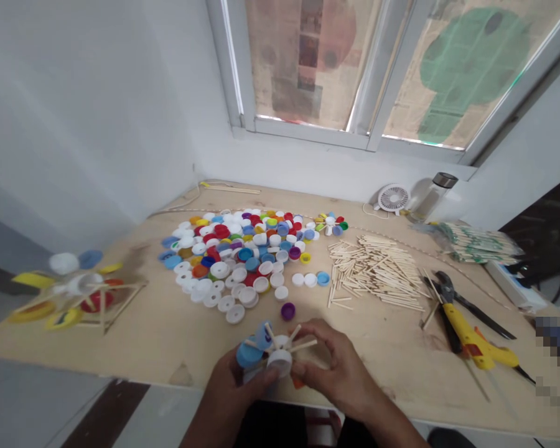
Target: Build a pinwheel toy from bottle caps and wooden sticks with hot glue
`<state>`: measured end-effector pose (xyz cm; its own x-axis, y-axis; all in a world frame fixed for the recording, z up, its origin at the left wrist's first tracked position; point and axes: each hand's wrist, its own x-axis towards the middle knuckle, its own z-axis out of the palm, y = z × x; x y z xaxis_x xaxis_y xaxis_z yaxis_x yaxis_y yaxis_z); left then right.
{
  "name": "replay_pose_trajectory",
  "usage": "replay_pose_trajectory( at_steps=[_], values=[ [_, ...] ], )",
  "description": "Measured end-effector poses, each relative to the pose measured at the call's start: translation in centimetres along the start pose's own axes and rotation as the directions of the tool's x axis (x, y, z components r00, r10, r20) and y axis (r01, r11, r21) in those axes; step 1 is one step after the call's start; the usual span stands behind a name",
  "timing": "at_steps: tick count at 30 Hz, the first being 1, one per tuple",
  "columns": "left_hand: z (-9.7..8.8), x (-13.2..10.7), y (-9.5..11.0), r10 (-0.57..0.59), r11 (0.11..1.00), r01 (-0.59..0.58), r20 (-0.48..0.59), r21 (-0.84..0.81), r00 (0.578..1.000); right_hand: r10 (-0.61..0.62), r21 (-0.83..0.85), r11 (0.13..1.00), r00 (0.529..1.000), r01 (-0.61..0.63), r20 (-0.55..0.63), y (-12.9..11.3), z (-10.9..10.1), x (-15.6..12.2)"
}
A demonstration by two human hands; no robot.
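Observation:
Close to the table's front edge, my left hand [236,382] grips a small figure made of a white bottle cap [280,362] with several thin wooden sticks [303,346] spreading out of it. Light-blue caps [249,353] sit on the sticks at its left side. My right hand [338,370] curls round the right side of the figure, thumb and fingers closed on an orange cap [298,378], which is partly hidden. Whether that cap is joined to a stick I cannot tell. A purple cap [288,311] lies just beyond the hands.
Mixed bottle caps [236,274] are heaped at centre, with cut wooden sticks [378,270] to their right. A cap flower [81,286] stands left, another [330,225] behind. At right lie pliers [476,308] and a yellow glue gun [466,336]. A fan [394,198] and bottle [432,196] stand behind.

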<state>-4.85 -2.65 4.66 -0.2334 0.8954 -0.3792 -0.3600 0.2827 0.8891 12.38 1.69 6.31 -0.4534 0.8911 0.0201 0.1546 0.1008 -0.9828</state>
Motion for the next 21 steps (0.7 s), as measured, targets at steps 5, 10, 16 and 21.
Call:
replay_pose_trajectory(
  at_steps=[5,10,16,21],
  values=[
    [-1.4,0.2,0.2,-0.041,0.980,0.011,-0.148,-0.198,0.988,-0.162,-0.600,0.795,0.985,0.091,-0.064,0.5,-1.5,2.2],
    [-2.2,0.7,0.9,-0.135,0.925,0.079,-0.127,-0.373,0.983,-0.149,-0.835,0.549,0.988,0.048,-0.040,1.3,0.6,5.6],
    [-1.4,0.5,1.3,-0.161,0.885,0.096,-0.108,-0.455,0.981,-0.154,-0.898,0.429,0.987,0.098,0.035,1.5,1.4,6.1],
    [-0.4,1.0,0.9,-0.156,0.901,0.129,-0.033,-0.413,0.987,-0.174,-0.906,0.413,0.985,0.093,0.021,1.9,-0.4,3.4]
  ],
)
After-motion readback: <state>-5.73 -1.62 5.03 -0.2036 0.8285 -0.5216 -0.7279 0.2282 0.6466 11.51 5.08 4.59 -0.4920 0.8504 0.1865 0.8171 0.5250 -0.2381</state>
